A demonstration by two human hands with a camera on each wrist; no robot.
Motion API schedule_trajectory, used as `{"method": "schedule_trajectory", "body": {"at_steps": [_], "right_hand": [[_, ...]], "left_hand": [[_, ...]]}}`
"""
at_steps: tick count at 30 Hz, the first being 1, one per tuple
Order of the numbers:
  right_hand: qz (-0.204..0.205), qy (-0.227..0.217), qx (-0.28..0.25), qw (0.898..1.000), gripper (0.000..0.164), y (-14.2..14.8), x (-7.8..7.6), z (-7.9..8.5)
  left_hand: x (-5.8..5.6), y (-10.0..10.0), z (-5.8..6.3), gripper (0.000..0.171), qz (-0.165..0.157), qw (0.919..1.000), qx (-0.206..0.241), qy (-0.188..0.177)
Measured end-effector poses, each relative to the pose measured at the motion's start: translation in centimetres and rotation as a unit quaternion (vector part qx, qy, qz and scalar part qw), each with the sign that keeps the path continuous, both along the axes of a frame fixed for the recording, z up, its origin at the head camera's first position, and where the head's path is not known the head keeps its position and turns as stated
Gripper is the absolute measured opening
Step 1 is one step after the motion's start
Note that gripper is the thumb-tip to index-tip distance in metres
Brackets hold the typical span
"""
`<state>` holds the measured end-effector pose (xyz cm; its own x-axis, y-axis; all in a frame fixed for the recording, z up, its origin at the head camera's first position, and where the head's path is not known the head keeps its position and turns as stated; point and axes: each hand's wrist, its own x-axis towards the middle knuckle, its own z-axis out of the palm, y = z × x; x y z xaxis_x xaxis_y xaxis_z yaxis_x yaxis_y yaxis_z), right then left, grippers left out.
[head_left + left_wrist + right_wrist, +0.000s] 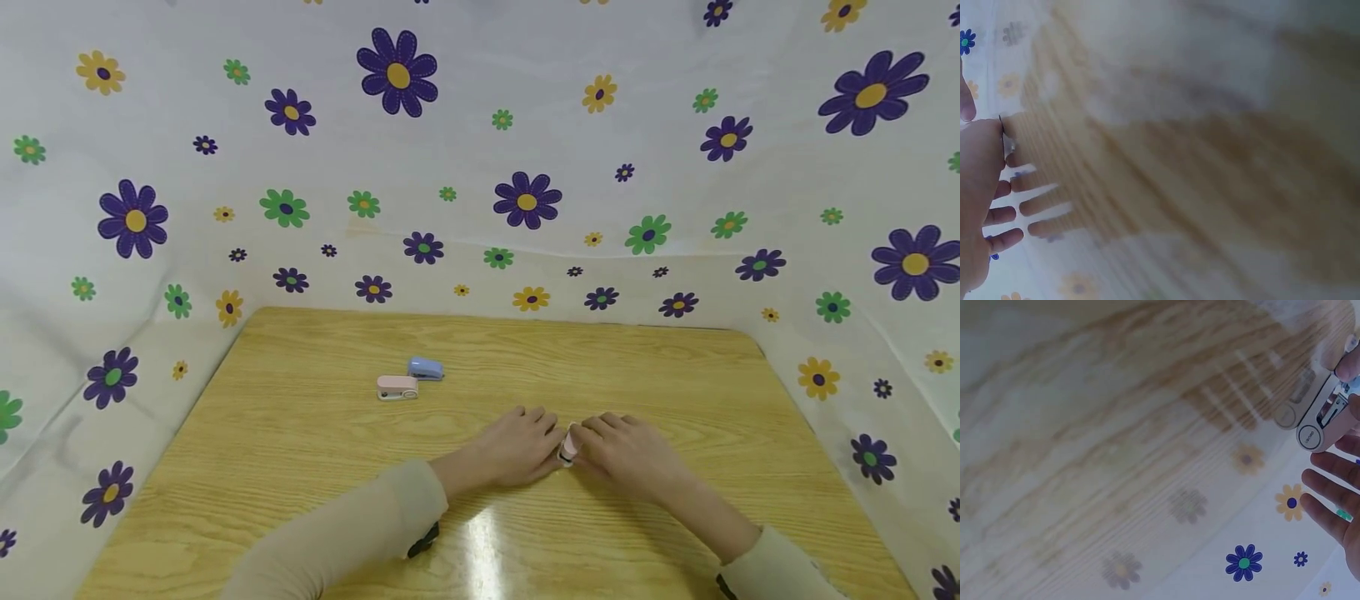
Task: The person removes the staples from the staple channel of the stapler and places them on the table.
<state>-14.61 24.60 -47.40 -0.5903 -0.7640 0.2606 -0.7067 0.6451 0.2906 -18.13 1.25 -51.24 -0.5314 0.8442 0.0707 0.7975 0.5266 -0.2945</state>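
Observation:
A small pink-and-white stapler is tilted on the wooden table between both hands. My right hand grips it between thumb and index finger; in the right wrist view the stapler's round end and its metal channel show, while the other fingers are spread. My left hand lies low at the table with its fingertips right at the stapler's near side. Those fingers look loosely extended in the left wrist view, where the hand is at the edge and the stapler is mostly hidden.
Back left on the table, a second pink stapler lies beside a blue stapler. White cloth printed with flowers hangs around the table's back and sides.

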Motion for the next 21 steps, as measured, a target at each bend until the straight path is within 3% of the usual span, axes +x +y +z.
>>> {"method": "schedule_trajectory", "body": {"at_steps": [7,21], "right_hand": [[0.015,0.026,-0.002,1.000,0.045,-0.1,-0.1,-0.3],[0.064,0.052,0.003,0.997,0.043,0.3,-1.2,-1.3]], "left_hand": [[-0.6,0.2,-0.3,0.063,0.027,0.9985,0.015,-0.046],[-1.1,0.5,-0.7,0.066,0.032,0.9993,0.010,-0.014]]}}
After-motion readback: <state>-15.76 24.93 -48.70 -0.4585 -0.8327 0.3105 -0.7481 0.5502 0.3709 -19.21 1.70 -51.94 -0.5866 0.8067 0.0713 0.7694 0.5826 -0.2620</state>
